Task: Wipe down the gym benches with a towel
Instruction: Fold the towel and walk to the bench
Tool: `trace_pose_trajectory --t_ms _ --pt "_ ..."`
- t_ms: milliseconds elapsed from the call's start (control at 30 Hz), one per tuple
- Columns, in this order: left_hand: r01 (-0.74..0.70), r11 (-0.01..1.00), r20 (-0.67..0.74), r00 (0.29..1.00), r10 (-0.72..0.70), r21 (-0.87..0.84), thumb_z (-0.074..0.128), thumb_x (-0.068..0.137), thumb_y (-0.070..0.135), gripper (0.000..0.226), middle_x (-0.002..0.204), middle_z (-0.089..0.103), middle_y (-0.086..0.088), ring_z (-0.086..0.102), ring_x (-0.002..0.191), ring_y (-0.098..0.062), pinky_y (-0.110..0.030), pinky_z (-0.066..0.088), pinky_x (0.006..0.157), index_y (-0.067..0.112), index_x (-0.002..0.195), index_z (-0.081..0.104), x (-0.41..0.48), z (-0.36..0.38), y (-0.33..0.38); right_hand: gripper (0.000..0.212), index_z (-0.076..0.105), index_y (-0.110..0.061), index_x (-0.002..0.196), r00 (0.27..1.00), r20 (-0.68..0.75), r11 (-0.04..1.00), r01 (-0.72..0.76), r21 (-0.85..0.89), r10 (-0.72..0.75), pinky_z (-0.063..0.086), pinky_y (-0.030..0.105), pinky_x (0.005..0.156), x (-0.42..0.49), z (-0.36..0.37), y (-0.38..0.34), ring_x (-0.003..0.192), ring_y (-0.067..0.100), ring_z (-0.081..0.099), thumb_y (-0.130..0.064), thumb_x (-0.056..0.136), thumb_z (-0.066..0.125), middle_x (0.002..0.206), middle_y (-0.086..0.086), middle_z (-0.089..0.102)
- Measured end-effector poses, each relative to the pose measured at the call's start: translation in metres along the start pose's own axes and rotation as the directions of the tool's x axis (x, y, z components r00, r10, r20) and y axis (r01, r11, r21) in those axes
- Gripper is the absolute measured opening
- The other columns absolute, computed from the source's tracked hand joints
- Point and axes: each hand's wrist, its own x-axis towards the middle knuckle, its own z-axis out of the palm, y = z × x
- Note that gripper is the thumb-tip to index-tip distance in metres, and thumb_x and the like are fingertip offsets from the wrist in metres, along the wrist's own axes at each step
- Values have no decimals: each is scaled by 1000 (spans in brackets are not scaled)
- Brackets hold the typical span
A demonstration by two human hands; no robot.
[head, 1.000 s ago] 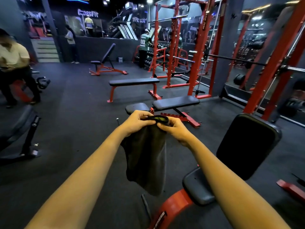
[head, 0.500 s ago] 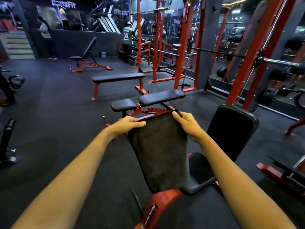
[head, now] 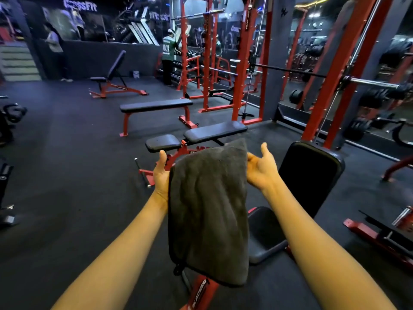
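Palms spread, our left hand (head: 161, 173) and right hand (head: 260, 168) seemingly cradle the towel (head: 207, 209); we should fold it flat first.

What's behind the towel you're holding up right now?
Behind the towel is the left part of the near bench's seat pad, whose right part shows beside it. The bench's red frame shows only below the towel. The left hand has its fingers covered too.

One towel (head: 207, 209). Two hands: left hand (head: 161, 173), right hand (head: 261, 168). Four benches: near bench (head: 310, 175) lower right, middle bench (head: 214, 130) at centre, flat bench (head: 154, 105) above it, far bench (head: 116, 66) upper left. Two people, upper left (head: 54, 43) and upper centre (head: 168, 52).
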Motion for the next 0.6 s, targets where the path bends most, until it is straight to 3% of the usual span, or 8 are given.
trace_pose_trajectory --t_ms 67,133,233,300,333,400,467,600 --pt "-41 998 -1 999 41 -47 75 63 62 76 112 59 -14 54 110 -33 -49 31 107 4 109 58 -3 6 4 98 58 3 122 987 40 987 -153 -58 155 39 55 103 -1 -13 16 117 41 57 -82 80 35 123 26 62" --pt "-17 1000 -34 999 17 -8 68 66 66 80 126 55 -17 50 120 -35 -50 29 110 3 114 57 -4 13 10 96 57 0 128 949 147 955 -257 -148 278 38 56 104 -9 -17 27 118 41 56 -81 78 42 128 24 59" --pt "65 996 -157 986 -54 68 68 66 65 91 146 36 -20 42 127 -35 -49 28 112 2 129 47 -2 18 23 53 68 -4 115 954 194 949 -174 -261 228 47 49 98 -15 -9 27 108 33 63 -47 85 62 121 20 65" --pt "176 978 -259 955 -142 110 64 70 61 79 128 56 -20 58 109 -33 -43 43 101 3 123 55 -1 19 29 21 68 -4 105 975 159 925 -89 -369 157 56 38 82 -13 -2 25 93 24 70 -17 88 62 107 15 70" --pt "242 956 -315 932 -181 164 61 74 57 67 112 65 -17 64 96 -30 -40 48 91 4 114 62 -1 20 31 17 67 -4 104 980 145 918 -71 -390 138 58 34 76 -11 -1 24 89 22 70 -7 89 59 102 14 72" --pt "395 870 -414 873 -256 296 64 77 44 45 94 71 -14 67 84 -27 -37 49 84 6 99 68 -1 17 33 18 65 -4 105 982 139 917 -65 -394 129 58 35 73 -7 -1 22 89 23 69 0 91 54 99 13 71" --pt "557 729 -523 790 -319 398 71 74 26 36 89 72 -15 67 86 -28 -41 48 90 4 102 68 -5 13 33 18 64 -7 103 985 90 879 -89 -468 148 55 41 74 -5 -3 21 90 26 66 2 93 52 99 13 69" --pt "704 472 -694 681 -235 531 75 78 13 44 113 65 -19 60 104 -34 -46 47 93 -1 117 59 -7 12 27 23 60 -2 113 985 -114 597 -169 -784 128 52 51 86 -3 0 27 96 30 63 1 90 61 105 17 66"
